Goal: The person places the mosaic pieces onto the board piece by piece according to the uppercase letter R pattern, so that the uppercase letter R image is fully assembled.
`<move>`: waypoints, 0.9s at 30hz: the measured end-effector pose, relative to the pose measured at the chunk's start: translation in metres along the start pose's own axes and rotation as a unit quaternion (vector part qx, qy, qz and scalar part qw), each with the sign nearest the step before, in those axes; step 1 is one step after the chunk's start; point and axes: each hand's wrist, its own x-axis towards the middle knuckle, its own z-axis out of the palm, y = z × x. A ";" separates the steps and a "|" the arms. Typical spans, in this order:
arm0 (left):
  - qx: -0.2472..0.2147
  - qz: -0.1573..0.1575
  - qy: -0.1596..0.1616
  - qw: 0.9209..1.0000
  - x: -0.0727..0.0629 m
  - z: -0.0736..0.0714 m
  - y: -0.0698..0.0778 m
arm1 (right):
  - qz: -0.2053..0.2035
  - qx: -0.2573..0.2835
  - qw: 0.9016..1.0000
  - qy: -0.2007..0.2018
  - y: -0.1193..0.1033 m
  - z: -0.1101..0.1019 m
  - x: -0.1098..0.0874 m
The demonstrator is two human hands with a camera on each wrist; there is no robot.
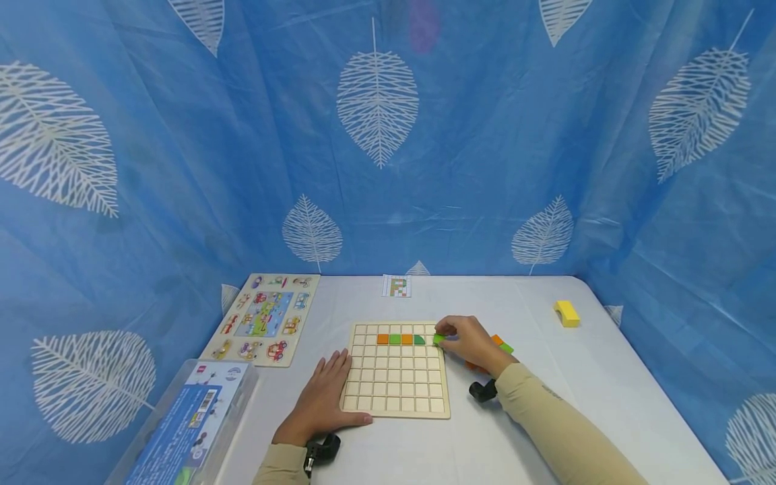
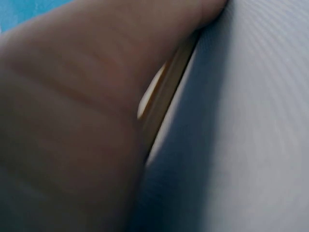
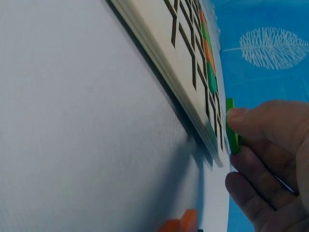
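Observation:
A wooden grid board point(image 1: 394, 391) lies on the table, with a short row of orange and green tiles point(image 1: 395, 339) set near its far side. The last tile in that row, a dark green one point(image 1: 419, 340), has a rounded corner. My right hand point(image 1: 469, 340) pinches a light green tile point(image 3: 232, 126) between thumb and fingers, just over the board's right edge. Along the board's left edge rests my left hand point(image 1: 326, 397), fingers straight and thumb stretched along the near edge. The left wrist view shows mostly palm and thumb beside the board's edge point(image 2: 166, 92).
Loose orange and green tiles point(image 1: 497, 341) lie right of the board, partly hidden by my right hand. A small pattern card point(image 1: 397, 286) is behind it. Leftward are a vehicle puzzle board point(image 1: 291, 347) and a plastic box point(image 1: 233, 417). A yellow block point(image 1: 567, 314) stands far right.

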 end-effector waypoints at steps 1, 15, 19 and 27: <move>0.000 0.001 0.001 1.000 0.000 0.000 0.000 | -0.002 0.003 1.000 -0.002 -0.001 0.001 0.000; -0.001 0.010 0.011 1.000 -0.001 0.002 -0.002 | -0.036 0.012 0.999 -0.012 -0.014 0.015 0.002; 0.000 0.010 0.010 1.000 -0.001 0.002 -0.002 | -0.046 0.011 0.999 -0.019 -0.017 0.019 0.002; 0.004 0.007 0.005 1.000 -0.001 0.002 -0.002 | -0.045 0.013 0.999 -0.018 -0.022 0.028 0.002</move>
